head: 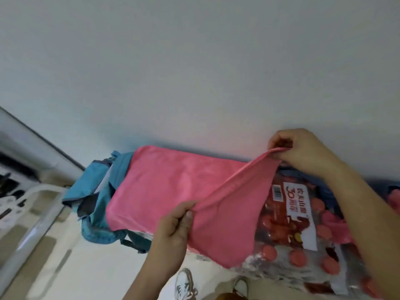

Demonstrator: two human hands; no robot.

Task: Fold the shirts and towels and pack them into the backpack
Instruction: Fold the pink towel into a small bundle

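Note:
A pink towel (173, 191) lies spread over a shrink-wrapped pack of bottles with red caps (300, 234). My left hand (175, 226) pinches the towel's near edge. My right hand (303, 150) pinches the far corner by the wall and holds it raised, so the fold between both hands is taut. A blue backpack (97, 191) with grey trim lies crumpled at the towel's left end, partly under it. More pink cloth (337, 226) shows on the right, behind my right forearm.
A white wall (194, 72) stands directly behind the pile. The pale floor (75, 267) runs below left, with a white frame (43, 191) at far left. My shoes (186, 284) show at the bottom.

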